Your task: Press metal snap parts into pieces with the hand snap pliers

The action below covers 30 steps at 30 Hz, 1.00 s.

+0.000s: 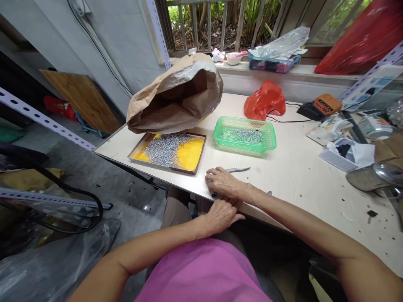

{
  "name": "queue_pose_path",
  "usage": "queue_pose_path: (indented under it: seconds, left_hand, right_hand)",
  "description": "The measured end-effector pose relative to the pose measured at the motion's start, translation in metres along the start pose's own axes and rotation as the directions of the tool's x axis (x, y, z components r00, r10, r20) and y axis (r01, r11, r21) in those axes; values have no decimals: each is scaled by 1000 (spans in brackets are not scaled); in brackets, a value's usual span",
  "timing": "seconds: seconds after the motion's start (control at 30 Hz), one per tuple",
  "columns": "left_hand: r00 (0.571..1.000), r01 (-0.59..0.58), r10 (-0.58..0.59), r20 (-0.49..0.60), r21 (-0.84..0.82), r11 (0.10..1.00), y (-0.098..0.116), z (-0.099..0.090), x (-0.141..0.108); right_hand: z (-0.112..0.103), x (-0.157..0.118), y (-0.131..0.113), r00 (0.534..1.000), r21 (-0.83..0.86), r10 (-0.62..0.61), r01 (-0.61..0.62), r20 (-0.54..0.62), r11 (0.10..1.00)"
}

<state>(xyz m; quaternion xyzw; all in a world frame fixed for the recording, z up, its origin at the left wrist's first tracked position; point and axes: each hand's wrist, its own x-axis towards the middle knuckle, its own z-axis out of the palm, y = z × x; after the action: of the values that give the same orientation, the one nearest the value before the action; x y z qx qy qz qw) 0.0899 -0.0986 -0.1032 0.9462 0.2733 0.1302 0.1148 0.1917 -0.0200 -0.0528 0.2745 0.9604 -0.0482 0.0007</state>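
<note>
My right hand point(224, 182) lies palm down at the table's front edge, its fingers loosely bent and resting on the tabletop. Just beyond its knuckles is a slim pointed metal tool point(239, 170), partly hidden by the hand. A small dark thing point(215, 194) shows under the palm; its kind is hidden. My left hand point(220, 216) is at the edge below, thumb stretched out, its fingertips tucked beneath my right hand. Ahead on the left, a shallow tray point(198, 165) with a yellow bottom bears a heap of small metal screw-like pieces point(163, 149). A green basket point(270, 142) holds more such pieces.
A large open brown paper sack point(176, 100) leans over the tray's back edge. Behind the basket are a red plastic bag point(265, 100) and an orange-black charger point(325, 105) with a cable. A metal cup point(367, 178) and a white box point(341, 157) stand at the right.
</note>
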Motion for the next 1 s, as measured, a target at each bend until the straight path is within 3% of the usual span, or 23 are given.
queue_pose_path:
  seconds: [0.07,0.13,0.17,0.23,0.27,0.3,0.37,0.47,0.5,0.63,0.67,0.8,1.0]
  left_hand:
    - [1000,-25,25,-13,-15,1000,-5,1,-1]
    - [998,-58,57,-36,-26,998,-8,1,-1]
    - [996,-80,79,-49,-30,996,-9,0,0]
    - [988,-132,128,-83,-36,991,-10,-3,0]
    - [984,-151,147,-103,-37,988,-10,-5,-1]
    - [980,-163,157,-119,-37,986,-10,-7,-2]
    - [977,-162,155,-145,-38,986,-10,-11,-4]
    - [980,-138,130,-147,-41,990,-8,-17,-2]
    - [983,-124,118,-139,-36,992,-8,-18,0]
    - [994,-58,58,-92,5,998,-10,-14,13]
    - [995,-45,46,-85,10,999,-11,-12,16]
    - [997,-20,18,-68,-25,999,-13,-9,21]
    - [997,-55,50,-51,-111,992,-11,-16,23]
  right_hand:
    - [1,3,0,994,112,1,12,-110,994]
    - [-8,2,6,940,244,85,-2,-331,970]
    - [-17,-1,13,875,294,164,-27,-456,956]
    - [-41,-12,37,677,355,339,-121,-653,927]
    - [-55,-20,53,575,365,410,-199,-708,909]
    - [-68,-29,70,502,369,467,-286,-728,884]
    - [-84,-48,104,438,321,528,-463,-728,826]
    - [-79,-72,131,464,223,613,-652,-639,725]
    - [-69,-78,131,506,212,626,-652,-594,728]
    - [-16,-87,100,824,279,507,-439,-255,854]
    - [-3,-88,91,854,292,486,-424,-186,857]
    - [28,-85,77,852,271,517,-480,-84,835]
    - [27,-74,102,858,306,489,-429,-155,850]
